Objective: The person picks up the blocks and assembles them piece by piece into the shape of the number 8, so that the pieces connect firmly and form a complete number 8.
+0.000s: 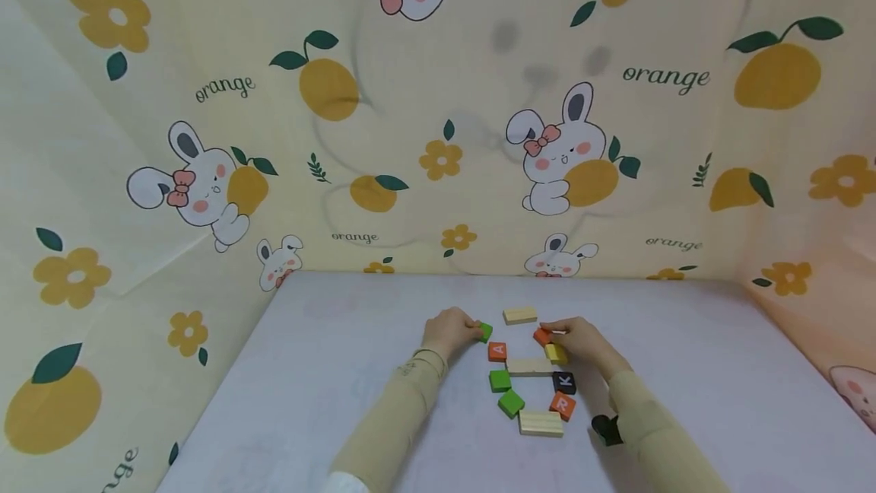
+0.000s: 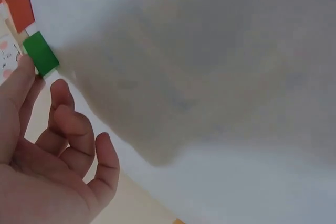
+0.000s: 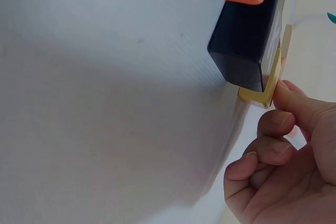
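Between thumb and fingertips, my left hand (image 1: 450, 332) pinches a green block (image 1: 486, 332) at the upper left of a figure-8-like outline of blocks; the left wrist view shows that green block (image 2: 41, 53) beside an orange one. On the opposite side, the fingertips of my right hand (image 1: 583, 341) hold an orange block (image 1: 541, 336). Just below it lies a yellow block (image 1: 557, 354), partly hidden by the hand. In the right wrist view, the thumb is right at the yellow block (image 3: 265, 90), behind a black block (image 3: 247, 40). The other fingers of both hands are curled.
Wooden planks lie at the top (image 1: 520, 316), middle (image 1: 528, 367) and bottom (image 1: 541, 424). Down the left are an orange A block (image 1: 497, 351) and two green blocks (image 1: 500, 380); down the right, a black K block (image 1: 564, 383) and an orange R block (image 1: 563, 405). A patterned cloth wall (image 1: 438, 204) borders the table.
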Tool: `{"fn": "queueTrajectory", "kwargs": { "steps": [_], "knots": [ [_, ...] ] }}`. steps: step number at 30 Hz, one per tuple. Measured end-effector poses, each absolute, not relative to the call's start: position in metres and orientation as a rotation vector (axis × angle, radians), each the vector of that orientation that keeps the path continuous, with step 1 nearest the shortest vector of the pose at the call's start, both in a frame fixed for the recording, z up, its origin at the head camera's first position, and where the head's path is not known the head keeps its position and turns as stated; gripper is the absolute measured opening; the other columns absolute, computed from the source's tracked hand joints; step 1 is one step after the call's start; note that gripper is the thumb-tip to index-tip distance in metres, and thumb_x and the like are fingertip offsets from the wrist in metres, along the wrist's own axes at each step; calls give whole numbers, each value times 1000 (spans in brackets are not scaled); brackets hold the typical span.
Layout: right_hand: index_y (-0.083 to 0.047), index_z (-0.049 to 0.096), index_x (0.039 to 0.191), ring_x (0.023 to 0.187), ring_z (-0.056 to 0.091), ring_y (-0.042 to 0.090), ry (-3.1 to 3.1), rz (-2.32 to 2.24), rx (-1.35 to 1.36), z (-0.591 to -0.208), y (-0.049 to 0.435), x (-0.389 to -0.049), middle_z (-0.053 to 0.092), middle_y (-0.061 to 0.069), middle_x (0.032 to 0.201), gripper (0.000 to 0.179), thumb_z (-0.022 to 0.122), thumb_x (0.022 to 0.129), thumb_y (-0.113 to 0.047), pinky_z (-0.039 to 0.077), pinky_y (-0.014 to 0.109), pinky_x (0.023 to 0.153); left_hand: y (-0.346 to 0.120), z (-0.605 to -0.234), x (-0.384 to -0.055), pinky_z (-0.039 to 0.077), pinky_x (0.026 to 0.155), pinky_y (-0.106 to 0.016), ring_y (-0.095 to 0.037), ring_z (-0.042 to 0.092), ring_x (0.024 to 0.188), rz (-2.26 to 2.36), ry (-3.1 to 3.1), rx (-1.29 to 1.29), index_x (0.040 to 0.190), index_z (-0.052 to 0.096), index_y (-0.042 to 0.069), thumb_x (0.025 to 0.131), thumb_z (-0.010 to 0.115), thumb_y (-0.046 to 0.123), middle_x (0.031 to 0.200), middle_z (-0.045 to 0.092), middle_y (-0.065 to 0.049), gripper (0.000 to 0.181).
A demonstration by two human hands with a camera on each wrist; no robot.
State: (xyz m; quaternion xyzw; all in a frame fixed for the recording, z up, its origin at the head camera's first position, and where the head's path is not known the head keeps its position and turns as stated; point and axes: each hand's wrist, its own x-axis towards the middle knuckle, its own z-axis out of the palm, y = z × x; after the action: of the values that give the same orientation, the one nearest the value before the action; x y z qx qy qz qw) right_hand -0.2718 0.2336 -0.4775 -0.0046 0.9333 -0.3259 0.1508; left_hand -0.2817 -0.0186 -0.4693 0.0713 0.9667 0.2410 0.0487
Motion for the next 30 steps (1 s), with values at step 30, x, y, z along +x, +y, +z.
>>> {"fn": "queueTrajectory", "kwargs": {
  "steps": [30],
  "knots": [
    [-12,59,125,114,49,39,2734,-870,25,-473,227,-270,48,26,134,33,50,94,-15,39,57,95,10,-474,-290,48,78,-36,-17,66,96,666,2957,402,95,74,24,83,67,38,103,72,5,20]
  ]
}}
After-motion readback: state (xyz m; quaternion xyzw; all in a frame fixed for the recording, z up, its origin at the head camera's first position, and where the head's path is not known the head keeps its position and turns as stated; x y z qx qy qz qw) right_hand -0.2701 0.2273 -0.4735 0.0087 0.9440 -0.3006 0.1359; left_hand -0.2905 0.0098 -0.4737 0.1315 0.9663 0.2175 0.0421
